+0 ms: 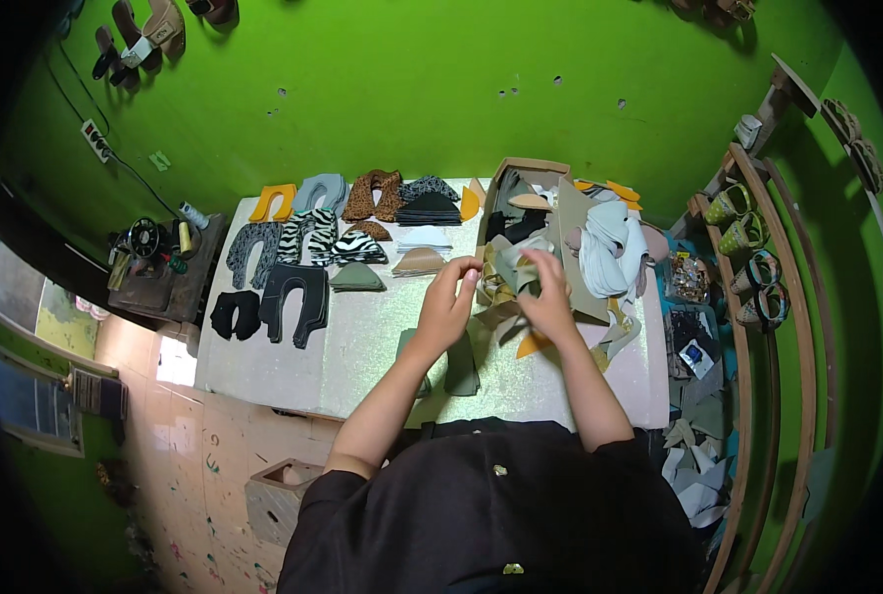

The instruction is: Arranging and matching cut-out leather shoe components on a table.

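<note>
A loose bundle of olive-green and yellowish cut material pieces (pixel 506 269) is between my hands, over the front of an open cardboard box (pixel 523 168). My left hand (pixel 445 305) has its fingers curled at the bundle's left edge. From the right, my right hand (pixel 550 297) grips the bundle, its fingers bent over the pieces. Black and tan pieces lie inside the box. Below my hands, a dark olive strip (pixel 461 368) rests on the table, and an orange piece (pixel 533 344) shows beneath the bundle.
Sorted stacks of cut pieces, including zebra-striped ones (pixel 308 238) and black ones (pixel 296 302), cover the table's left half. Pale blue-white material (pixel 610 247) heaps right of the box. A sewing machine (pixel 145 243) stands left; a wooden rack with sandals (pixel 741 235) stands right.
</note>
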Tool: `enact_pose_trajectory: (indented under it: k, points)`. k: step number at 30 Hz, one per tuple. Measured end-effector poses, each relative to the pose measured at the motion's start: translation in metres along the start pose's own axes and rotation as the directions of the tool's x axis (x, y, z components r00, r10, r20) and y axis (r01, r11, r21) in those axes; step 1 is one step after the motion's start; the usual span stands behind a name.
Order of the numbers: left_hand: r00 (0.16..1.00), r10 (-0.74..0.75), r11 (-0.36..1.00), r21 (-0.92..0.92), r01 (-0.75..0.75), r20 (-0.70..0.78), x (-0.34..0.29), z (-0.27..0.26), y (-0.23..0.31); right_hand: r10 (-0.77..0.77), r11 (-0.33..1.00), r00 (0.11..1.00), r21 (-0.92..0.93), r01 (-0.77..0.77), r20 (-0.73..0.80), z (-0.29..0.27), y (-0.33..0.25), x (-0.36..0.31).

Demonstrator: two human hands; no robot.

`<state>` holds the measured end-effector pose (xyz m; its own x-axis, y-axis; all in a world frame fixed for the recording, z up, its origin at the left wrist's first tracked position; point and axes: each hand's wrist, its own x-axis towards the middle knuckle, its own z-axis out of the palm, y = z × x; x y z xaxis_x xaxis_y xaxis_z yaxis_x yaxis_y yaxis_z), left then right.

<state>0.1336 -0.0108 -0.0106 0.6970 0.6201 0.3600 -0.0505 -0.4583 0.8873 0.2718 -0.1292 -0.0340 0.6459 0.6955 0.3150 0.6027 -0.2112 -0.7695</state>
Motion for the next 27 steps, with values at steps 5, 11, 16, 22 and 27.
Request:
enact_pose_trajectory:
  k: [5,11,16,22,27]
  points:
    - [0.998,-0.055,0.998,0.038,0.055,0.002,-0.022,0.003,-0.018,0.047,0.992,0.998,-0.116,-0.050,-0.033,0.008,0.014,-0.025]
    - [0.970,-0.205,0.977,0.084,0.195,0.134,-0.056,0.019,-0.030,-0.002,0.924,0.998,-0.380,-0.025,-0.069,0.013,0.042,-0.053]
    - [0.957,-0.134,0.985,0.140,0.100,0.256,-0.054,0.041,-0.029,0.042,0.954,0.987,-0.288,-0.086,-0.157,0.014,0.052,-0.046]
    - [0.977,0.126,0.968,0.196,-0.159,0.172,-0.027,0.049,-0.020,0.174,0.906,0.961,0.418,-0.071,-0.213,-0.022,0.024,-0.010]
    - [0.974,0.211,0.940,0.254,-0.227,0.088,-0.007,0.052,-0.012,-0.322,0.919,0.931,-0.294,0.264,-0.170,-0.051,-0.010,0.013]
